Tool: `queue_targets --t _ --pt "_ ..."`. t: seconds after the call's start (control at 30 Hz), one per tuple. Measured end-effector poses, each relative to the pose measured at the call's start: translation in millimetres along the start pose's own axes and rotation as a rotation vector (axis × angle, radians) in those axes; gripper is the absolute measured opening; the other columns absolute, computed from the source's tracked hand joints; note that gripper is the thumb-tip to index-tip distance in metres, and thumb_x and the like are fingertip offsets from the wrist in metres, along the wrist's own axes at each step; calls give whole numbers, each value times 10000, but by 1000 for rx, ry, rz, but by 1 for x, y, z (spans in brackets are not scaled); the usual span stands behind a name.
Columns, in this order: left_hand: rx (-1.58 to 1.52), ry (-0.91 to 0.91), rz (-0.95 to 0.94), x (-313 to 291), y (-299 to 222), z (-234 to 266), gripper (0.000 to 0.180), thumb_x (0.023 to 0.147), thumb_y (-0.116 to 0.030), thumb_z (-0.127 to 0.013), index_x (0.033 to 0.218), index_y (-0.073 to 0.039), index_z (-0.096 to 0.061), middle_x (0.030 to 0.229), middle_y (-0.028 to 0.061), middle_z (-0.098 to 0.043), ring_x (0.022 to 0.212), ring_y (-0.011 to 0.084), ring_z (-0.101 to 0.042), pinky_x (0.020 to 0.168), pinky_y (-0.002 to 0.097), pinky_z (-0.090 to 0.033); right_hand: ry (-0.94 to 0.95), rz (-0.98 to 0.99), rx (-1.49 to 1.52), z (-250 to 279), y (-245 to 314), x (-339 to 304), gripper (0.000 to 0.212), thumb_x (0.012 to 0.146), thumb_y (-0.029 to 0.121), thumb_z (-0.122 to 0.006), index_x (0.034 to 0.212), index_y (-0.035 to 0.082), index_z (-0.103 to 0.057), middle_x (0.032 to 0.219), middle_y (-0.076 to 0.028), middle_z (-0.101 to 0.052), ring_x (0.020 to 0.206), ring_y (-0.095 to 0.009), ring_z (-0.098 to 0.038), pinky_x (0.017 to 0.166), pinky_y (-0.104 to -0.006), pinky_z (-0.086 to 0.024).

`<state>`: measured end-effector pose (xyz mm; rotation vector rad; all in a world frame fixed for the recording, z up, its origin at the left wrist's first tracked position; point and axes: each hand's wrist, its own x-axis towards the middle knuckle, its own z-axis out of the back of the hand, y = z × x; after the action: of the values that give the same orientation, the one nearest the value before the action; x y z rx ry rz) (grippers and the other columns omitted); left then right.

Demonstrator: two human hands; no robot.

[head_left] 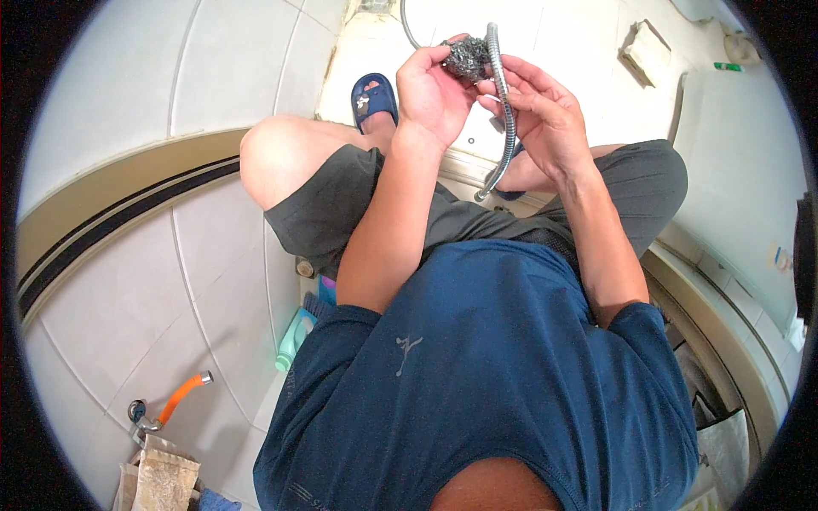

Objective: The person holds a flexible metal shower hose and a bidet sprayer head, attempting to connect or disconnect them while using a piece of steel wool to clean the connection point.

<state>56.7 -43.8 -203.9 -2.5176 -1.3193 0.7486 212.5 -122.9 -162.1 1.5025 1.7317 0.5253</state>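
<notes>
As fingers (432, 57) hold scourer (468, 61), shirt (494, 341) (blue) bears logo (406, 347).

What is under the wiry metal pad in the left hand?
Part of the left hand lies under the wiry metal pad, a fingertip showing past its far edge; the rest beneath is covered.

The left hand (436, 95) holds a dark, shiny scouring pad (467, 60) of metal wire, and this pad seems to touch a flexible metal hose (508, 106). The right hand (547, 111) holds the hose with its fingers. The hose's lower end points toward the person, between the bent knees. On the left foot is a blue slipper (375, 99); behind, an orange spout (183, 397) comes from the tiled wall (111, 341).
</notes>
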Motion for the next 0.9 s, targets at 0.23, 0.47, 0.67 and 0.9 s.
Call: queue_targets --t 0.23,0.47,0.67,0.9 --pt "76 -2 8 -4 -5 -2 583 974 -315 -375 1400 59 -513 1315 251 -652 1173 359 -638 991 507 -517 -69 24 -52 0 -3 -4 416 970 -22 -641 1369 -106 -557 1249 -203 -684 1077 -278 -731 923 -385 -634" --pt "248 -14 66 -2 -3 -4 565 1011 -348 -354 1386 34 -536 1302 249 -678 1053 318 -690 860 435 -558 -90 88 -338 -3 -9 -3 375 968 -5 -677 1333 -72 -625 1176 -154 -725 1030 -222 -738 874 -344 -627" --pt "162 66 75 1 0 0 569 1020 -361 -372 1381 42 -548 1322 247 -669 1043 335 -702 867 451 -576 -61 96 -409 0 -13 -3 353 972 -3 -683 1317 -69 -641 1141 -149 -731 973 -185 -743 819 -309 -627" --pt "-21 105 58 -3 1 -6 577 1005 -350 -420 1389 67 -531 1364 297 -625 1221 449 -637 1022 560 -534 -133 64 -362 -5 -10 -2 271 956 -4 -708 1197 -78 -611 1071 -134 -676 943 -208 -744 806 -316 -638"
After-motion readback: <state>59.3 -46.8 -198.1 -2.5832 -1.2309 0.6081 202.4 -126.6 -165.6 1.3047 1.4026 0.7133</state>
